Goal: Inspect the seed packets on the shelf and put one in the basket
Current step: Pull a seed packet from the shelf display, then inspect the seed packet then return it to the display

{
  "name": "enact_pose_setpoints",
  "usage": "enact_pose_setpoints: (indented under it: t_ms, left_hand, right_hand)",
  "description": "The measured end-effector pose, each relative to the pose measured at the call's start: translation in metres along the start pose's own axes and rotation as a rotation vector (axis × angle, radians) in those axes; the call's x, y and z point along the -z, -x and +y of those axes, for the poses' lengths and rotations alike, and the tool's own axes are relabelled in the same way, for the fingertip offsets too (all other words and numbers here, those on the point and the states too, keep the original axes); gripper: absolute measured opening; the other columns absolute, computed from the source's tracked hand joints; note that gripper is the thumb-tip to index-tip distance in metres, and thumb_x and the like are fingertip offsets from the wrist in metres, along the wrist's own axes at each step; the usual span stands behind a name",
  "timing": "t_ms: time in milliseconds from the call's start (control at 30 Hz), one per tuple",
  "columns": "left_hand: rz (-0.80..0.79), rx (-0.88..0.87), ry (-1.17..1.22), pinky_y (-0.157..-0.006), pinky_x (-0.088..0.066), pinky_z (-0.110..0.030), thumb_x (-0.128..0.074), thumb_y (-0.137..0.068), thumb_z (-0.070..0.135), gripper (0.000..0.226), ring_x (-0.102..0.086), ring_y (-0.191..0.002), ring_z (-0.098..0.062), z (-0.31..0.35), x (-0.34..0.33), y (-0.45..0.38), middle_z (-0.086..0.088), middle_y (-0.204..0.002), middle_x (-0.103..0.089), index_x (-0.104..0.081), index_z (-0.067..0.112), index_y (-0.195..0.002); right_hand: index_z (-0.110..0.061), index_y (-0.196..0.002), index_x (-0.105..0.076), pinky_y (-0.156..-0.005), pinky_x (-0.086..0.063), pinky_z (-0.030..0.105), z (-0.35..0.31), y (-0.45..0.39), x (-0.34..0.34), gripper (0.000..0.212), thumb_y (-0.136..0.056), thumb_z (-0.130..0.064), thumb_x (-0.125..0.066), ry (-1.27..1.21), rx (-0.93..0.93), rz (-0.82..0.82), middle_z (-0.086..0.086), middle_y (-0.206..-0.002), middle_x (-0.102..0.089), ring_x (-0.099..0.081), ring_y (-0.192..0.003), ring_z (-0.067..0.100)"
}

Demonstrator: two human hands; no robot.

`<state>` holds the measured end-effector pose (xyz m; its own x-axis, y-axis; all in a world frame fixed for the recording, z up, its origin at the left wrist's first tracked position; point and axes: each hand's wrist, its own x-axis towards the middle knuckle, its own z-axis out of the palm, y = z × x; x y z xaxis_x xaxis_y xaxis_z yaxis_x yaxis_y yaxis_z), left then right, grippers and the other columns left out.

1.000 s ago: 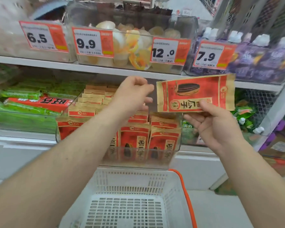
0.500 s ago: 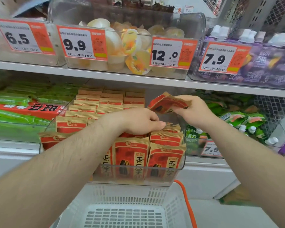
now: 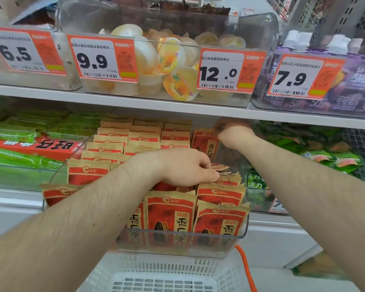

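Note:
Red and tan seed packets (image 3: 171,216) stand in rows in a clear plastic bin (image 3: 243,226) on the middle shelf. My left hand (image 3: 185,167) lies over the middle rows, its fingers and thumb curled around the tops of a few packets. Far back under the upper shelf, my right hand (image 3: 233,134) pinches the top of one upright seed packet (image 3: 204,143) at the bin's rear right. The white plastic basket (image 3: 162,277) with an orange handle (image 3: 246,268) sits below the bin, and no packets show in the visible part.
Green and red snack packs (image 3: 36,144) fill the bin to the left, and green pouches (image 3: 329,159) lie to the right. The upper shelf edge (image 3: 177,104) hangs low over my right hand and carries jelly cup bins with price tags.
My right hand has carried its packet from in front of me to the back of the bin, where it now stands upright. My left hand dropped onto the middle packets and curled around them.

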<state>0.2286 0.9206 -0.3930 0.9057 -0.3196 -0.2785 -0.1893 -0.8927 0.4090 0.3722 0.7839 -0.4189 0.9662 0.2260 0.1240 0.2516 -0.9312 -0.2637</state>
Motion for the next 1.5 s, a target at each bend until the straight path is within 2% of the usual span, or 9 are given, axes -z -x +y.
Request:
enact_pose_setpoints:
  t_ms: [200, 333, 400, 600, 700, 900, 1167, 1367, 1500]
  left_hand:
    - [0.022, 0.019, 0.029, -0.059, -0.039, -0.024, -0.044, -0.098, 0.057, 0.035, -0.053, -0.064, -0.004, 0.001, -0.002, 0.000, 0.012, -0.070, -0.056, -0.061, 0.027, -0.107]
    - [0.012, 0.021, 0.034, -0.066, -0.046, -0.027, -0.044, -0.098, 0.057, 0.034, -0.057, -0.074, -0.006, 0.002, -0.001, 0.001, 0.011, -0.080, -0.061, -0.061, 0.028, -0.106]
    - [0.006, 0.025, 0.037, -0.072, -0.047, -0.028, -0.045, -0.097, 0.057, 0.034, -0.059, -0.081, -0.008, 0.001, -0.001, 0.001, 0.010, -0.089, -0.063, -0.061, 0.029, -0.106]
    - [-0.006, 0.056, 0.070, -0.093, -0.048, -0.033, -0.049, -0.094, 0.060, 0.037, -0.058, -0.100, -0.008, 0.001, 0.001, 0.001, 0.010, -0.110, -0.063, -0.059, 0.032, -0.115]
    - [0.007, 0.055, 0.084, -0.095, -0.048, -0.034, -0.050, -0.094, 0.060, 0.038, -0.057, -0.101, -0.007, 0.001, 0.001, 0.001, 0.010, -0.113, -0.061, -0.059, 0.031, -0.117]
    - [0.013, 0.062, 0.078, -0.094, -0.047, -0.033, -0.049, -0.095, 0.060, 0.040, -0.056, -0.102, -0.009, 0.001, 0.001, 0.002, 0.008, -0.115, -0.061, -0.061, 0.029, -0.118]
    - [0.012, 0.093, -0.007, -0.107, -0.041, -0.040, -0.045, -0.092, 0.069, 0.058, -0.048, -0.123, -0.018, -0.002, 0.001, -0.003, 0.002, -0.137, -0.048, -0.062, 0.027, -0.128]
    - [-0.077, 0.169, -0.116, -0.118, -0.021, -0.052, -0.027, -0.087, 0.082, 0.084, -0.015, -0.144, -0.025, -0.004, 0.002, -0.015, 0.010, -0.153, -0.019, -0.061, 0.022, -0.135]
    - [-0.030, 0.172, -0.130, -0.117, -0.022, -0.051, -0.026, -0.089, 0.079, 0.084, -0.016, -0.144, -0.026, -0.005, 0.003, -0.023, 0.009, -0.156, -0.017, -0.061, 0.019, -0.136]
  right_hand:
    - [-0.021, -0.105, -0.054, -0.063, -0.038, 0.022, -0.011, -0.005, 0.005, 0.005, -0.102, -0.021, -0.050, -0.258, -0.021, -0.087, 0.004, -0.107, -0.060, -0.050, -0.076, 0.010]
    - [-0.021, -0.136, -0.056, -0.106, -0.032, 0.033, -0.013, 0.018, 0.026, 0.035, -0.103, -0.030, -0.050, -0.378, -0.005, -0.359, 0.003, -0.148, -0.050, -0.046, -0.133, 0.021]
    - [-0.022, -0.145, -0.048, -0.108, -0.026, 0.031, -0.011, 0.029, 0.035, 0.047, -0.101, -0.038, -0.052, -0.380, 0.005, -0.448, 0.000, -0.153, -0.044, -0.038, -0.141, 0.019]
    - [-0.020, -0.143, -0.050, -0.084, -0.040, 0.020, -0.002, 0.036, 0.041, 0.059, -0.087, -0.027, -0.068, -0.104, 0.142, -0.663, 0.001, -0.146, -0.048, -0.054, -0.097, 0.003]
    - [-0.024, -0.143, -0.051, -0.102, -0.039, 0.030, 0.001, 0.034, 0.032, 0.069, -0.078, -0.025, -0.074, 0.092, 0.153, -0.628, -0.001, -0.147, -0.047, -0.048, -0.126, 0.016]
    - [-0.031, -0.104, -0.067, -0.073, -0.045, 0.029, -0.008, 0.028, 0.022, 0.023, -0.087, -0.044, -0.059, -0.089, 0.174, -0.285, -0.001, -0.116, -0.067, -0.058, -0.090, 0.013]
    - [-0.029, -0.147, -0.046, -0.117, -0.031, 0.040, -0.025, 0.010, 0.016, 0.048, -0.104, -0.049, -0.036, -0.146, 0.077, -0.406, 0.000, -0.156, -0.042, -0.042, -0.140, 0.020]
    - [-0.031, -0.146, -0.046, -0.115, -0.031, 0.037, -0.026, 0.019, 0.022, 0.050, -0.103, -0.054, -0.038, -0.333, 0.061, -0.456, -0.005, -0.150, -0.047, -0.045, -0.136, 0.017]
    - [-0.023, -0.117, -0.068, -0.088, -0.042, 0.034, -0.013, 0.031, 0.031, 0.035, -0.094, -0.047, -0.057, -0.268, 0.077, -0.435, -0.005, -0.123, -0.061, -0.059, -0.104, 0.015]
